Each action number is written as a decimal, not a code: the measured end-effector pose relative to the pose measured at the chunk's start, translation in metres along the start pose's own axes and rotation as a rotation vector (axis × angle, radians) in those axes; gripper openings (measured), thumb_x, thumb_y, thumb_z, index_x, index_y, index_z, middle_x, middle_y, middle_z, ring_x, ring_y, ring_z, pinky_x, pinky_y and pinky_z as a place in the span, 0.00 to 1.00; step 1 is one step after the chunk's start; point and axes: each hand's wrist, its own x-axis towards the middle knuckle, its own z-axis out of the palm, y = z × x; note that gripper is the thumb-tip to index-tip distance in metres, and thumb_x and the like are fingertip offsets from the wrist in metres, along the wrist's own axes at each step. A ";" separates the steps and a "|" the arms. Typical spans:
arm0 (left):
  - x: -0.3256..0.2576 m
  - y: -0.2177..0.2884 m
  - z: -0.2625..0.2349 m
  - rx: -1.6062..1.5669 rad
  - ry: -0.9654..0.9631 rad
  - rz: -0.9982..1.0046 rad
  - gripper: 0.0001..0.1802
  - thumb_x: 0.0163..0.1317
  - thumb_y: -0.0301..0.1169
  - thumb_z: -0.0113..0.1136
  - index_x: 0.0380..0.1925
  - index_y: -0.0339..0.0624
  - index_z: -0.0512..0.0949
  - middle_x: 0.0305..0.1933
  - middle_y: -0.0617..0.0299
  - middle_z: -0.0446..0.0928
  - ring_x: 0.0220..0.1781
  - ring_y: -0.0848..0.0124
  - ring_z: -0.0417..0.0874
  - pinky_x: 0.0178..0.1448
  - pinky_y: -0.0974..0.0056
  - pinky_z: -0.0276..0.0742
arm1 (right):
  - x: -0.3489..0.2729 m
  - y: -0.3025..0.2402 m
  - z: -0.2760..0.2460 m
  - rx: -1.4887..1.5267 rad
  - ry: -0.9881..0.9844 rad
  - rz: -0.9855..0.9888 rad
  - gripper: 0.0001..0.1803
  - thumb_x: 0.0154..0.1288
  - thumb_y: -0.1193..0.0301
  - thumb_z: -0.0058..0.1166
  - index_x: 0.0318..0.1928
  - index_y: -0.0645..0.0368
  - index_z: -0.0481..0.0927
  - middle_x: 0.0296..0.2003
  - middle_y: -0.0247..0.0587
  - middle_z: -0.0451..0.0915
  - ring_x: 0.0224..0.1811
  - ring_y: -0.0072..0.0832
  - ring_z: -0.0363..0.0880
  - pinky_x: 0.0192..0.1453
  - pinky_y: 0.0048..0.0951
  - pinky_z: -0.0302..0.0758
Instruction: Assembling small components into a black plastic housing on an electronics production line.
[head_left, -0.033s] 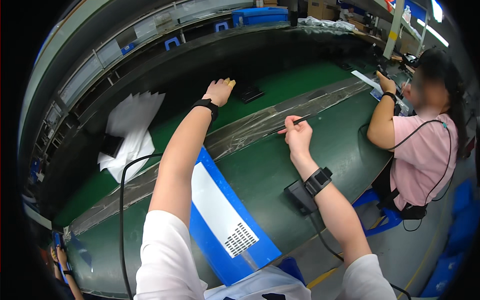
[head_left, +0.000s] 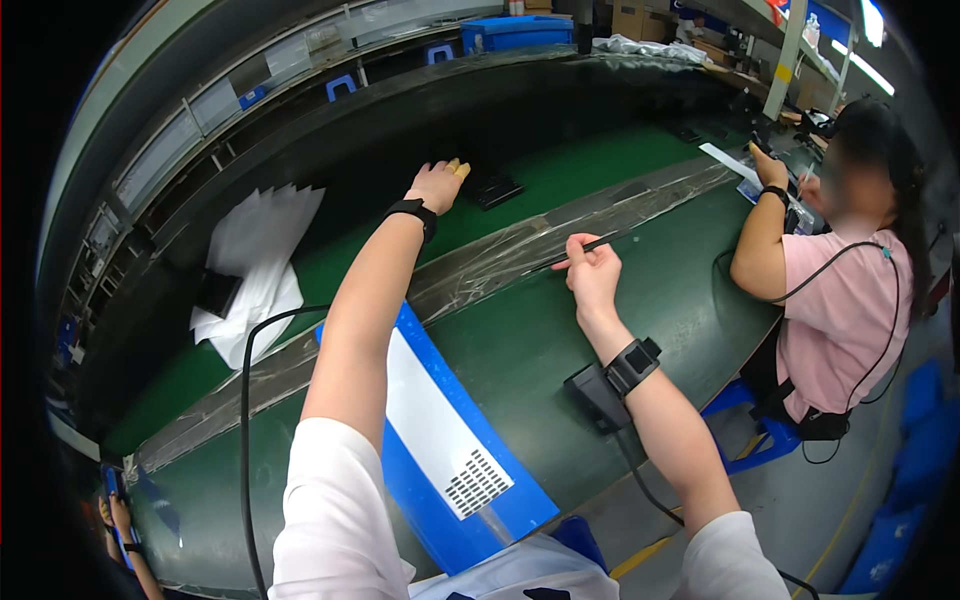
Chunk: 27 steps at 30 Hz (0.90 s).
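My left hand [head_left: 438, 186] reaches far out over the dark green belt, fingers stretched forward, with yellow covers on some fingertips. Just right of it lies a flat black piece [head_left: 498, 190]; whether the fingertips touch it is hard to see. My right hand [head_left: 594, 272] is closed in a pinch around a thin dark pen-like tool [head_left: 604, 242], above the near green worktop. Between my forearms lies a blue board [head_left: 528, 500] carrying a white sheet [head_left: 432, 402] with rows of small dark marks [head_left: 478, 484].
Left on the belt are white sheets [head_left: 262, 240] with a black piece [head_left: 216, 292] on them. A black box [head_left: 596, 396] with a cable sits by my right wrist. A co-worker in pink [head_left: 830, 300] sits at right; another person's hands [head_left: 116, 512] show lower left. A taped strip [head_left: 500, 265] edges the belt.
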 end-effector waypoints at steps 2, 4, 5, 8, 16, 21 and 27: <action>0.007 -0.013 0.040 0.112 0.241 0.072 0.18 0.48 0.21 0.44 0.42 0.42 0.68 0.42 0.59 0.70 0.47 0.66 0.68 0.45 0.63 0.66 | -0.001 -0.001 0.003 0.003 -0.007 -0.007 0.04 0.56 0.76 0.46 0.31 0.65 0.69 0.21 0.34 0.71 0.19 0.21 0.73 0.23 0.17 0.67; 0.018 0.001 0.034 0.108 0.106 0.017 0.15 0.48 0.23 0.45 0.38 0.43 0.70 0.41 0.60 0.71 0.46 0.67 0.69 0.44 0.63 0.67 | 0.001 -0.002 -0.005 -0.037 -0.008 -0.003 0.04 0.56 0.76 0.46 0.31 0.64 0.69 0.21 0.34 0.72 0.19 0.21 0.73 0.23 0.17 0.67; 0.019 0.005 0.031 0.123 -0.037 -0.045 0.12 0.49 0.25 0.45 0.35 0.44 0.72 0.39 0.61 0.72 0.45 0.68 0.70 0.44 0.63 0.67 | 0.002 0.000 -0.008 -0.046 -0.005 0.000 0.04 0.56 0.76 0.46 0.31 0.64 0.69 0.21 0.34 0.72 0.19 0.21 0.73 0.23 0.17 0.67; 0.001 -0.010 0.027 0.242 0.077 0.054 0.07 0.48 0.27 0.47 0.27 0.45 0.74 0.31 0.62 0.74 0.38 0.69 0.74 0.39 0.66 0.69 | 0.002 0.005 -0.001 0.008 -0.006 -0.088 0.06 0.56 0.73 0.47 0.32 0.62 0.68 0.12 0.30 0.67 0.10 0.13 0.63 0.10 0.14 0.51; -0.132 0.035 -0.102 0.289 0.248 0.055 0.07 0.39 0.23 0.51 0.23 0.39 0.70 0.23 0.59 0.70 0.29 0.68 0.74 0.26 0.69 0.70 | 0.019 0.005 -0.025 -0.068 0.034 -0.099 0.07 0.56 0.71 0.49 0.32 0.62 0.71 0.13 0.35 0.69 0.12 0.17 0.66 0.12 0.15 0.55; -0.259 0.096 -0.155 0.204 0.144 -0.091 0.06 0.36 0.22 0.51 0.20 0.40 0.69 0.21 0.60 0.68 0.29 0.68 0.71 0.29 0.69 0.69 | 0.026 0.008 -0.023 -0.070 0.049 -0.079 0.09 0.56 0.71 0.49 0.34 0.64 0.71 0.17 0.43 0.74 0.11 0.16 0.64 0.13 0.16 0.55; -0.327 0.133 -0.144 0.068 -0.050 -0.286 0.07 0.38 0.26 0.54 0.21 0.37 0.70 0.23 0.59 0.70 0.29 0.69 0.73 0.27 0.70 0.70 | 0.010 0.001 -0.016 -0.116 -0.046 -0.082 0.09 0.56 0.72 0.48 0.33 0.67 0.69 0.13 0.35 0.69 0.19 0.23 0.74 0.12 0.17 0.55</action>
